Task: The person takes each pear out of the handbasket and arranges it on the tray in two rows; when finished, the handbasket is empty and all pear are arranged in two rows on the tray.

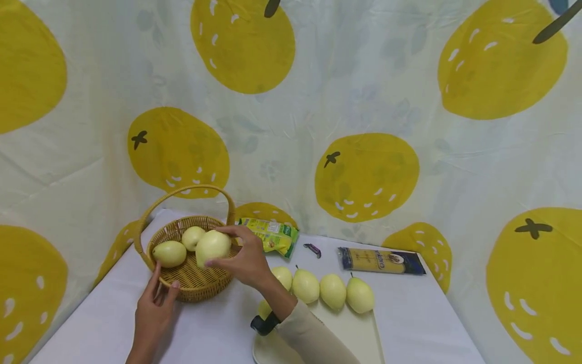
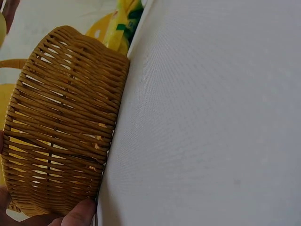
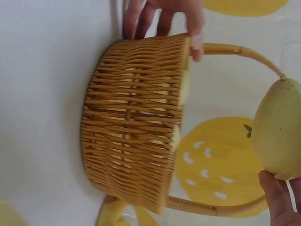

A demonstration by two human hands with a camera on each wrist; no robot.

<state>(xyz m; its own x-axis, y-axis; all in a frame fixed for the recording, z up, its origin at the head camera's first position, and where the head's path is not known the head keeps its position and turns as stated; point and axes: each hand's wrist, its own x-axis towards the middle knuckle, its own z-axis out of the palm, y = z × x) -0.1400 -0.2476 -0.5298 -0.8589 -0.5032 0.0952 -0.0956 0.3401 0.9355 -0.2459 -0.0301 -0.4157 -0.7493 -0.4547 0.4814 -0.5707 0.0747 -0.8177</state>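
Observation:
A round wicker basket (image 1: 200, 293) with a hoop handle stands at the left of the table. Two pale yellow pears lie inside it, one pear (image 1: 170, 254) by the left rim and another pear (image 1: 193, 237) farther back. My left hand (image 1: 153, 308) holds the basket's near left side, one finger reaching up to the rim. Between thumb and fingers my right hand (image 1: 247, 258) grips a third pear (image 1: 212, 248), raised over the basket's right part. The right wrist view shows this held pear (image 3: 280, 129) apart from the basket, its stem end near the handle.
A white tray (image 1: 359, 338) with several pears (image 1: 333, 291) lies right of the basket, partly behind my right forearm. Farther back are a yellow-green packet (image 1: 273, 235), a small purple wrapped item (image 1: 312, 249) and a blue-and-yellow pack (image 1: 382, 260). A fruit-print curtain (image 1: 282, 116) hangs behind.

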